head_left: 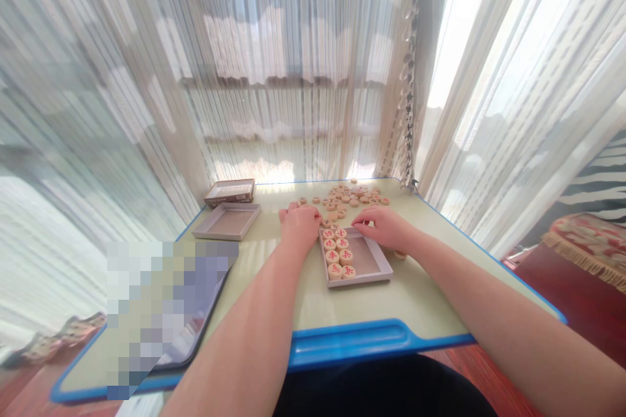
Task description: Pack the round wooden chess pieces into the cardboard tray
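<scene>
A shallow grey-white box [383, 262] lies on the table in front of me. In its left part, round wooden Chinese chess pieces [345, 257] with red characters stand in two columns; the right part shows bare bottom. My left hand [302, 225] is beyond the box's far left corner, fingers curled, beside loose chess pieces [326, 223]. Over the box's far right corner is my right hand [381, 226], its thumb and fingertips brought together near the rim. What either hand pinches is too small to make out. A chess piece [400, 255] lies partly hidden under my right forearm.
Many loose chess pieces [353, 202] are scattered at the table's far side. An open box tray [237, 224] and another box [229, 190] lie at the back left. A blurred-out tablet-like device [195, 313] occupies the front left. The table has a blue edge [349, 341]; curtains hang behind it.
</scene>
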